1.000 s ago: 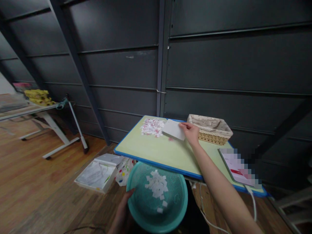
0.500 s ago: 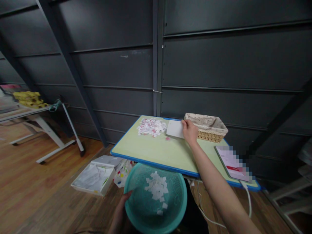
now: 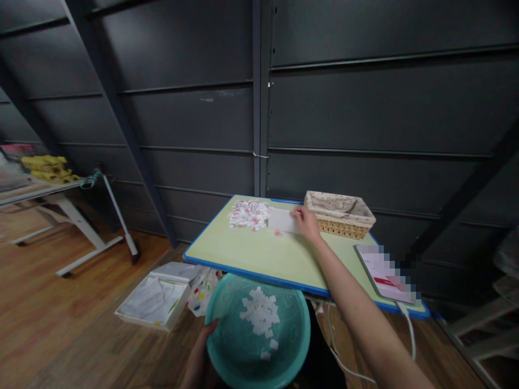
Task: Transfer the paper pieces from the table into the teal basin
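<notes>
My right hand (image 3: 307, 223) reaches across the green table (image 3: 259, 254) and pinches a white card (image 3: 283, 221) by its right edge. The card lies low on the tabletop, just right of a pile of white and red paper scraps (image 3: 248, 214). My left hand (image 3: 201, 354) grips the left rim of a teal plastic basin (image 3: 258, 329), held below the table's near edge. Several white paper scraps (image 3: 259, 314) lie inside the basin.
A wicker basket (image 3: 339, 214) with cloth lining stands at the table's back right. A tablet (image 3: 385, 266) with a white cable lies at the right edge. On the wooden floor lie a white box (image 3: 154, 295) and a spotted bag. A white-legged table (image 3: 52, 186) stands far left.
My right hand has lowered the white card from a raised tilt to nearly flat on the table, closer to the scrap pile. The basin stays in my left hand.
</notes>
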{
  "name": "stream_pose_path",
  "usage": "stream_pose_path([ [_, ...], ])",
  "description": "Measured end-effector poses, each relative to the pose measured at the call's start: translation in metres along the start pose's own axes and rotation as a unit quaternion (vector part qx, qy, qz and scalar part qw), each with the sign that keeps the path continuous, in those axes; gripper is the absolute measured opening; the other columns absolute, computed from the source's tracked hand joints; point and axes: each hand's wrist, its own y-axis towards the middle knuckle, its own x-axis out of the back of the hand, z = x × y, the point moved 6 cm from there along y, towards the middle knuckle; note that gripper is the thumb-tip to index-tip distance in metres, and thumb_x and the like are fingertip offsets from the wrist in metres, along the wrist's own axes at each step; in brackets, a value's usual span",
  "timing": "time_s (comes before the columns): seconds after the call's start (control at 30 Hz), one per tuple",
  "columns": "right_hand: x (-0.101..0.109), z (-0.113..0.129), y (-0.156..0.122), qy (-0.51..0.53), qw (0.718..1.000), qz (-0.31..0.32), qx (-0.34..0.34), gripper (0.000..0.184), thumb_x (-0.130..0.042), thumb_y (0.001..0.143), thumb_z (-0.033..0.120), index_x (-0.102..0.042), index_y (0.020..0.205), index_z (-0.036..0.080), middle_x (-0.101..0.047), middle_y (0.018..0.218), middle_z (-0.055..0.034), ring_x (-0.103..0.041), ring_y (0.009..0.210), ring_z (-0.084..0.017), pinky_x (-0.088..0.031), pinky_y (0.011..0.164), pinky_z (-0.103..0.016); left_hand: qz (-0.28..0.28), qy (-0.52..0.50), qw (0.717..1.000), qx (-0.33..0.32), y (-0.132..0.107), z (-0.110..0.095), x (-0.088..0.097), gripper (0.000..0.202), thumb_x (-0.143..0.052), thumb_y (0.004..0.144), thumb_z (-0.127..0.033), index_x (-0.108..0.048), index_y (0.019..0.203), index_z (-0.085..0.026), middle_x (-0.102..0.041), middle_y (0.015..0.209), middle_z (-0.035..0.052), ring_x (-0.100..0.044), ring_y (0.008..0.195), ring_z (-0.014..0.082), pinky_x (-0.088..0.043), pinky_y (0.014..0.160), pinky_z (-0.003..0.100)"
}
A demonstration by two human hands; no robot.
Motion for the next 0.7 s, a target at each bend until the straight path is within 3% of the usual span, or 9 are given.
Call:
stream_pose_path([
  [0.13, -0.001, 0.012, -0.001, 0.027, 0.999, 0.02, 0.043, 0.023, -0.047, 0.085, 0.032, -0.065, 0.086, 0.018, -0.071, 0.085, -0.009, -0.062, 0.076, -0.022, -0.042, 0.068, -0.03, -0.002, -0.007, 1.0, -0.018, 0.002, -0.002, 0.004, 0.075, -0.069, 0.076, -0.023, -0.037, 0.142, -0.007, -0.077, 0.108, 0.013, -0.054, 0.122, 0.0368, -0.039, 0.105, 0.054],
  [0.37, 0.009, 0.032, -0.013, 0.054, 0.996, -0.043, 0.059, 0.031, -0.048, 0.088, 0.038, -0.07, 0.096, 0.017, -0.074, 0.09, -0.0102, -0.066, 0.076, -0.023, -0.046, 0.07, -0.032, 0.02, -0.071, 0.997, 0.036, 0.01, 0.007, 0.018, 0.078, -0.069, 0.077, -0.028, -0.036, 0.144, -0.005, -0.079, 0.103, 0.0132, -0.06, 0.115, 0.036, -0.046, 0.102, 0.048],
  [0.53, -0.019, 0.083, -0.021, 0.073, 0.985, 0.038, 0.154, 0.024, -0.054, 0.088, 0.034, -0.074, 0.092, 0.021, -0.075, 0.095, -0.0077, -0.069, 0.084, -0.023, -0.049, 0.075, -0.031, 0.01, -0.023, 1.0, 0.015, 0.0, 0.002, 0.009, 0.076, -0.067, 0.078, -0.021, -0.035, 0.145, -0.012, -0.076, 0.109, 0.011, -0.06, 0.116, 0.0358, -0.041, 0.105, 0.053],
  [0.7, -0.058, 0.139, -0.019, 0.01, 0.962, 0.121, 0.246, 0.023, -0.053, 0.092, 0.028, -0.073, 0.1, 0.022, -0.074, 0.102, -0.0076, -0.069, 0.091, -0.021, -0.047, 0.08, -0.028, -0.008, -0.02, 1.0, 0.018, -0.01, 0.001, -0.001, 0.074, -0.062, 0.079, -0.017, -0.031, 0.147, -0.01, -0.074, 0.111, 0.0104, -0.056, 0.119, 0.0358, -0.035, 0.107, 0.057],
])
